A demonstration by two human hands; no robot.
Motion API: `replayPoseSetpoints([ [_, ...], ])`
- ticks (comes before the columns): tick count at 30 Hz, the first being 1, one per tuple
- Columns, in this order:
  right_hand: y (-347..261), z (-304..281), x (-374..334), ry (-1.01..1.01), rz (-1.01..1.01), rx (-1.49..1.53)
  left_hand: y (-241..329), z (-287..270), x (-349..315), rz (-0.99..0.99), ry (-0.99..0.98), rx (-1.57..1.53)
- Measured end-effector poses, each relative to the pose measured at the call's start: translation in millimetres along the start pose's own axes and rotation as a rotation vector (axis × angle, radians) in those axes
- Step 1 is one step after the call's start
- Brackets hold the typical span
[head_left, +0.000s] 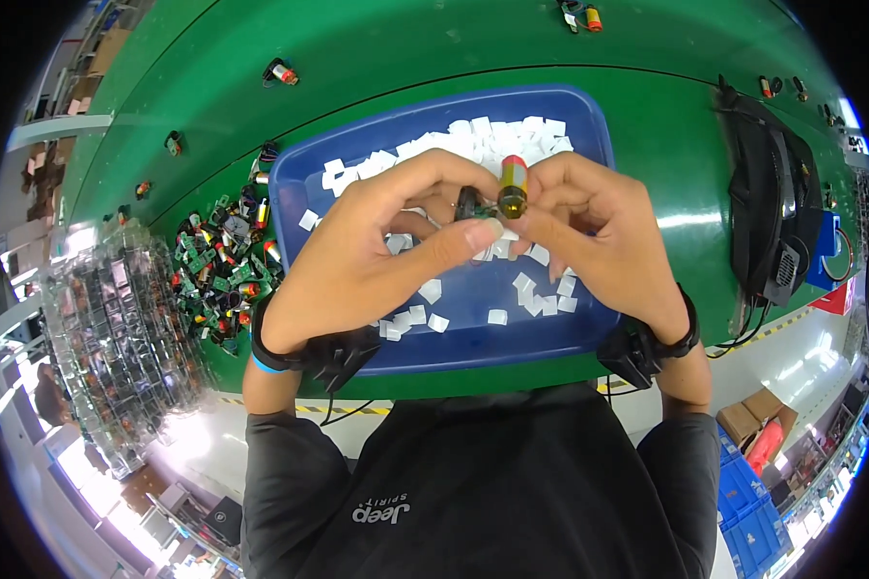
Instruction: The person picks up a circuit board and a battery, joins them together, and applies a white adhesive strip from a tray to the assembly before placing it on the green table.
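Above the blue tray [463, 333], both hands are closed on one small assembly. My right hand [603, 227] pinches a cylindrical battery [514, 188] with a red top and a yellow-gold wrap, held roughly upright. Beside it, the thumb and fingers of my left hand [372, 241] grip a small black round part [468, 204]. Thin wires or a bit of board seem to join the two pieces, though fingertips hide much of that spot. Loose white square pieces [497, 140] lie in the tray beneath, thickest along its far side.
To the left is a heap of green circuit boards with batteries [224, 256], beside stacked clear plastic trays [116, 328]. A few similar assemblies [282, 72] are scattered farther back on the green table [406, 43]. A black bag [768, 193] lies at the right.
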State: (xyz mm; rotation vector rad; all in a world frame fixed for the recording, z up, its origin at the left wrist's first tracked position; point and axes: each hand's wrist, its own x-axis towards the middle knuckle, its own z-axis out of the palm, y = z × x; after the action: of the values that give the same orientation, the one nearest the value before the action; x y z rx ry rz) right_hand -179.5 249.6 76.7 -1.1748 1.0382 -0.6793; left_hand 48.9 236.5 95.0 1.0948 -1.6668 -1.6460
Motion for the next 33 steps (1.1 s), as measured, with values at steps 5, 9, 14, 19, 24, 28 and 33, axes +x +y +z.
replayPoseSetpoints([
  [5,-1,-17,-6,-0.019,-0.140,-0.176,0,-4,-1,-0.091,-0.020,-0.132],
  [9,4,-22,1,0.123,-0.281,-0.336,3,-10,-2,-0.098,-0.028,-0.120],
  [14,9,-7,12,0.138,-0.644,-0.455,10,-8,-4,-0.134,-0.093,0.013],
  [19,17,-2,10,0.008,-0.652,-0.436,9,0,-11,-0.139,-0.103,0.125],
  [24,15,8,3,0.185,-0.700,-0.644,7,18,-13,-0.079,0.067,0.528],
  [28,20,13,2,0.249,-0.782,-0.661,1,24,-14,0.043,0.174,0.618],
  [33,13,9,-1,0.124,-0.633,-0.386,-1,23,-14,0.114,0.160,0.544],
])
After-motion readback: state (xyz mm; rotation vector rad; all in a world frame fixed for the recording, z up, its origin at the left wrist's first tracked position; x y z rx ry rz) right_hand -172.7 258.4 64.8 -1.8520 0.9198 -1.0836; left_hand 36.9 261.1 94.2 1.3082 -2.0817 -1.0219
